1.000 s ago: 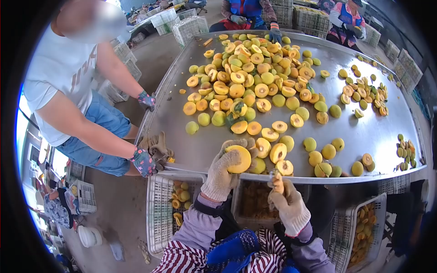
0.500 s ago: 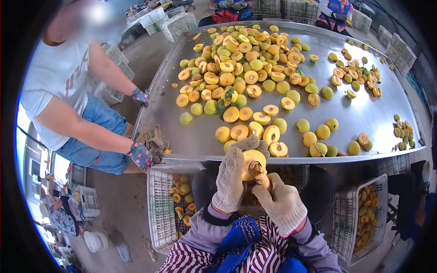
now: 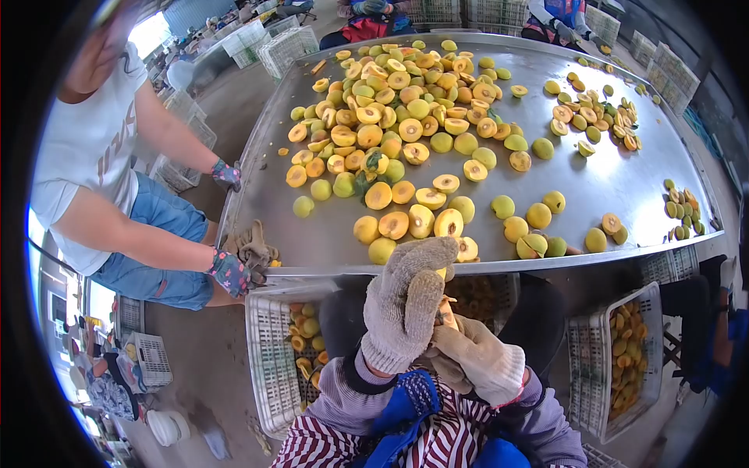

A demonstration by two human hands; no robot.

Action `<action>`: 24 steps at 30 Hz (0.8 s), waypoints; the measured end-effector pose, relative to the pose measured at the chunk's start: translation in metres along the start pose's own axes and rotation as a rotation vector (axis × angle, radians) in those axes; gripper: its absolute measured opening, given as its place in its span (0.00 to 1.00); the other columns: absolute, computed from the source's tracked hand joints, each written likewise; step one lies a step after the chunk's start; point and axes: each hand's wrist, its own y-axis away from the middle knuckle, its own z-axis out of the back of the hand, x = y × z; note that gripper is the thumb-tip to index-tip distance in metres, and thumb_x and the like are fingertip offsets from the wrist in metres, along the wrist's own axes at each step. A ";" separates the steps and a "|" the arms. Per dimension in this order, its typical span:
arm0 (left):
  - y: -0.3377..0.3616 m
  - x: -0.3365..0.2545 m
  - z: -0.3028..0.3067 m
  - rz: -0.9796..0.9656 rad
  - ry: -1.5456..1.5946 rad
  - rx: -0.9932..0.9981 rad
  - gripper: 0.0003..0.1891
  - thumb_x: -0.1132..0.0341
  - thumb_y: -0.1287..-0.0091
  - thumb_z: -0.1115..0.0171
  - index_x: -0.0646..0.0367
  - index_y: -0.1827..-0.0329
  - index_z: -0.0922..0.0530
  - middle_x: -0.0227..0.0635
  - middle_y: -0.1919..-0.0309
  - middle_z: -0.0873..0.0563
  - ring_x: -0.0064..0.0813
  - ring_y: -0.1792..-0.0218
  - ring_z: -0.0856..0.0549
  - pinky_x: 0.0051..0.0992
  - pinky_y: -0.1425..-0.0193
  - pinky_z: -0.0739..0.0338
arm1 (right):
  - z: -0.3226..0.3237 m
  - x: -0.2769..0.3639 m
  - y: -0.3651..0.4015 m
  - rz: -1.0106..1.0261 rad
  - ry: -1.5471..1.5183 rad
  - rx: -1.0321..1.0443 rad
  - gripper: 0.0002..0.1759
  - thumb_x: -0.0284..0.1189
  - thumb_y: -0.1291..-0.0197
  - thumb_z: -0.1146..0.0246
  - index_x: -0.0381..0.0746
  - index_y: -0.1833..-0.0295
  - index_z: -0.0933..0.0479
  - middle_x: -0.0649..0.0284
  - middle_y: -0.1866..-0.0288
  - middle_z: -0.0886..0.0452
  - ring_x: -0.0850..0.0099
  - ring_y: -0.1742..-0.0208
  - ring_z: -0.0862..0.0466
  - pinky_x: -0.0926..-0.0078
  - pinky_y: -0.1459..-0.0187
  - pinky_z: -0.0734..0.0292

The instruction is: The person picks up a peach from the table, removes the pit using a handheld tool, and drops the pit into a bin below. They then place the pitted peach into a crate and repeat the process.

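My left hand point(image 3: 409, 308), in a grey-white knit glove, is closed around a yellow peach half point(image 3: 442, 273). Only a sliver of the fruit shows past the fingers. Just beside it, my right hand point(image 3: 477, 355), gloved the same way, grips a small pitting tool with a light brown handle point(image 3: 446, 313); its tip is hidden behind the left fingers. Both hands are held over my lap at the near table edge. Closest to them on the metal table point(image 3: 328, 242) lie cut peach halves point(image 3: 449, 223) and whole greenish-yellow peaches point(image 3: 381, 249).
A large heap of peaches point(image 3: 390, 101) covers the table's far left part, with smaller groups at right. Crates of fruit stand below on the left point(image 3: 269, 366) and right point(image 3: 589, 374). A person in a white shirt point(image 3: 101, 148) stands at the left edge, near loose gloves point(image 3: 253, 248).
My left hand has turned and its fingers now cover the peach half, whose cut face showed before. My right hand has moved slightly lower. The whole view has shifted a little.
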 end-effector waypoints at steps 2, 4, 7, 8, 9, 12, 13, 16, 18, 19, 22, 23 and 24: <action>-0.007 -0.006 0.003 0.151 0.141 0.078 0.25 0.51 0.19 0.48 0.67 0.37 0.21 0.41 0.50 0.12 0.28 0.54 0.12 0.27 0.50 0.17 | 0.013 -0.004 0.000 -0.033 -0.059 0.080 0.14 0.39 0.26 0.43 0.37 0.58 0.26 0.71 0.81 0.32 0.81 0.85 0.35 0.81 0.84 0.41; -0.012 -0.019 0.002 0.338 0.239 0.149 0.28 0.47 0.21 0.48 0.68 0.40 0.20 0.43 0.51 0.12 0.31 0.55 0.11 0.29 0.51 0.15 | 0.016 -0.007 0.002 -0.048 -0.129 0.173 0.17 0.41 0.25 0.45 0.39 0.60 0.27 0.72 0.82 0.34 0.81 0.86 0.36 0.82 0.86 0.44; -0.016 -0.019 0.007 0.289 0.160 0.298 0.24 0.52 0.21 0.47 0.68 0.44 0.18 0.44 0.51 0.12 0.30 0.55 0.11 0.28 0.52 0.16 | 0.023 -0.010 0.008 -0.043 -0.281 0.313 0.17 0.42 0.24 0.46 0.38 0.60 0.27 0.73 0.83 0.35 0.82 0.86 0.37 0.83 0.86 0.45; -0.018 -0.020 0.007 0.291 0.161 0.299 0.24 0.52 0.21 0.47 0.68 0.44 0.18 0.44 0.51 0.12 0.30 0.55 0.11 0.28 0.52 0.16 | 0.023 -0.013 0.009 -0.043 -0.282 0.312 0.17 0.42 0.24 0.46 0.38 0.60 0.27 0.73 0.83 0.35 0.82 0.86 0.37 0.83 0.86 0.45; -0.020 -0.023 0.007 0.203 0.060 0.341 0.23 0.53 0.22 0.46 0.69 0.46 0.17 0.45 0.51 0.12 0.31 0.56 0.11 0.29 0.52 0.16 | 0.024 -0.016 0.009 -0.054 -0.370 0.374 0.18 0.42 0.24 0.46 0.38 0.60 0.27 0.73 0.83 0.35 0.83 0.86 0.38 0.83 0.86 0.45; -0.027 -0.021 0.008 0.069 0.038 0.445 0.22 0.54 0.23 0.44 0.69 0.48 0.16 0.47 0.51 0.12 0.33 0.57 0.12 0.31 0.52 0.16 | 0.027 -0.024 0.006 -0.062 -0.541 0.508 0.18 0.42 0.23 0.47 0.37 0.59 0.27 0.73 0.83 0.36 0.84 0.86 0.39 0.84 0.86 0.46; -0.028 -0.018 0.009 0.020 0.116 0.503 0.22 0.55 0.23 0.43 0.69 0.48 0.16 0.49 0.52 0.12 0.35 0.57 0.12 0.33 0.52 0.16 | 0.028 -0.026 0.005 -0.060 -0.618 0.583 0.19 0.42 0.23 0.47 0.37 0.59 0.27 0.73 0.83 0.35 0.84 0.86 0.39 0.84 0.86 0.45; -0.019 0.004 0.002 -0.075 0.411 0.403 0.17 0.63 0.29 0.32 0.68 0.44 0.17 0.46 0.50 0.11 0.35 0.51 0.12 0.32 0.46 0.18 | 0.030 -0.033 0.004 -0.092 -0.655 0.597 0.19 0.43 0.24 0.44 0.37 0.60 0.28 0.73 0.82 0.35 0.85 0.87 0.39 0.86 0.85 0.44; -0.007 0.001 -0.006 0.009 0.455 0.334 0.22 0.54 0.28 0.36 0.69 0.48 0.17 0.50 0.51 0.13 0.38 0.55 0.12 0.36 0.49 0.17 | 0.029 -0.035 0.003 -0.065 -0.680 0.624 0.19 0.43 0.25 0.43 0.36 0.60 0.28 0.73 0.82 0.34 0.85 0.87 0.39 0.86 0.84 0.44; -0.003 -0.001 -0.009 0.094 0.496 0.263 0.29 0.45 0.27 0.39 0.71 0.52 0.17 0.54 0.53 0.15 0.42 0.58 0.12 0.39 0.53 0.16 | 0.028 -0.037 0.002 -0.040 -0.706 0.652 0.20 0.44 0.26 0.41 0.36 0.59 0.28 0.73 0.82 0.34 0.85 0.87 0.39 0.86 0.84 0.44; 0.002 -0.001 -0.013 0.331 0.702 0.237 0.31 0.41 0.29 0.38 0.70 0.53 0.17 0.54 0.53 0.16 0.44 0.59 0.12 0.40 0.54 0.15 | 0.027 -0.041 0.003 -0.048 -0.721 0.660 0.20 0.45 0.27 0.39 0.36 0.58 0.28 0.73 0.82 0.34 0.85 0.86 0.39 0.86 0.84 0.44; 0.002 -0.002 -0.013 0.329 0.702 0.235 0.31 0.41 0.29 0.38 0.70 0.53 0.17 0.54 0.53 0.16 0.44 0.59 0.12 0.40 0.54 0.15 | 0.028 -0.042 0.002 -0.050 -0.719 0.660 0.20 0.45 0.27 0.39 0.36 0.58 0.28 0.73 0.82 0.34 0.85 0.86 0.39 0.86 0.84 0.44; 0.001 -0.003 -0.013 0.338 0.694 0.232 0.31 0.41 0.28 0.40 0.69 0.54 0.17 0.54 0.54 0.16 0.45 0.60 0.12 0.40 0.56 0.15 | 0.030 -0.044 0.001 -0.047 -0.723 0.668 0.21 0.45 0.27 0.39 0.36 0.57 0.28 0.73 0.81 0.34 0.85 0.86 0.38 0.86 0.84 0.44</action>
